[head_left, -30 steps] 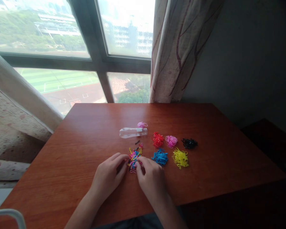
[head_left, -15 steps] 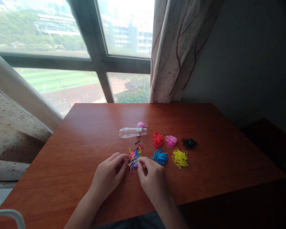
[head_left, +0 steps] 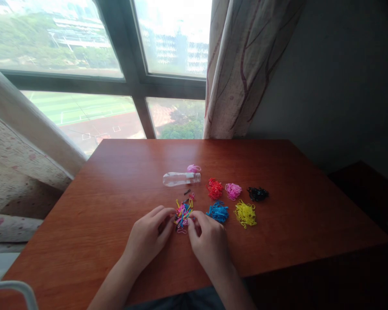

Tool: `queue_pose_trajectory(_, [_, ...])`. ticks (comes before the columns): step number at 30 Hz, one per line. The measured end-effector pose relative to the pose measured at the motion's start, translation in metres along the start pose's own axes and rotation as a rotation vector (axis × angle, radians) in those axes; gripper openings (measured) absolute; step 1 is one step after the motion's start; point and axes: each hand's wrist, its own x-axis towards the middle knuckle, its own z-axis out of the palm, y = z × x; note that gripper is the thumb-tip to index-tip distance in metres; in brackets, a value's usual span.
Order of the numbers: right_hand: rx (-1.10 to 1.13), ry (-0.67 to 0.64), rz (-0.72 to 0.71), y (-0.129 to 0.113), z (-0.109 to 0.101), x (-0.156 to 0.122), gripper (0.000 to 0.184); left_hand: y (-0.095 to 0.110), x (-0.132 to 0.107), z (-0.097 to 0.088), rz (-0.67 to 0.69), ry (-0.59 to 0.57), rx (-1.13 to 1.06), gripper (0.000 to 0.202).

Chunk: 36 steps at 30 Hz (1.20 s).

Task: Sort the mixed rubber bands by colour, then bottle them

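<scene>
A mixed pile of small coloured plastic pins (head_left: 183,213), looking like locking stitch markers, lies between my two hands. My left hand (head_left: 150,230) is at the pile's left edge, thumb and forefinger curled close together; what is between the tips is too small to make out. On the opposite edge my right hand (head_left: 207,234) has its thumb and fingers bent in a pinch, the tips touching the pile. Right of it lie sorted heaps: blue pins (head_left: 217,212), red pins (head_left: 215,188), pink pins (head_left: 233,191), black pins (head_left: 258,193) and yellow pins (head_left: 245,214).
Behind the pile a clear plastic bottle (head_left: 177,179) lies on its side, with a pink object (head_left: 193,168) behind its neck. A loose black pin (head_left: 187,192) sits nearby. The wooden table (head_left: 84,215) meets a window and curtains (head_left: 233,86). A white curved rail (head_left: 16,286) is lower left.
Both hands stay at the mixed pile with only slight finger movement. The whole view shifts slightly; the heaps and bottle keep their places.
</scene>
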Motion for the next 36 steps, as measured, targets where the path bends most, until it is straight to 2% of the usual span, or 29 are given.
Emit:
queue_pose_trajectory(6, [-0.076, -0.047, 0.006, 0.001, -0.001, -0.003, 0.013, 0.002, -0.002, -0.001, 0.022, -0.004, -0.032, 0.015])
queue_pose_trajectory(13, [-0.043, 0.004, -0.022, 0.003, 0.003, 0.000, 0.014, 0.002, -0.001, 0.000, 0.044, 0.015, -0.037, 0.015])
queue_pose_trajectory(20, [-0.007, 0.007, -0.119, -0.001, 0.001, 0.000, 0.014, 0.005, -0.002, 0.000, 0.132, 0.039, -0.047, 0.015])
queue_pose_trajectory(26, [-0.002, 0.016, -0.124, 0.002, 0.001, -0.004, 0.014, 0.005, -0.002, 0.002, 0.107, 0.049, -0.024, 0.015])
queue_pose_trajectory(31, [-0.012, 0.096, -0.100, 0.014, -0.016, -0.007, 0.019, 0.005, 0.000, 0.001, 0.107, 0.051, -0.010, 0.015])
queue_pose_trajectory(36, [-0.132, 0.216, -0.034, 0.038, -0.041, -0.003, 0.020, 0.005, -0.001, 0.001, 0.114, 0.046, 0.002, 0.016])
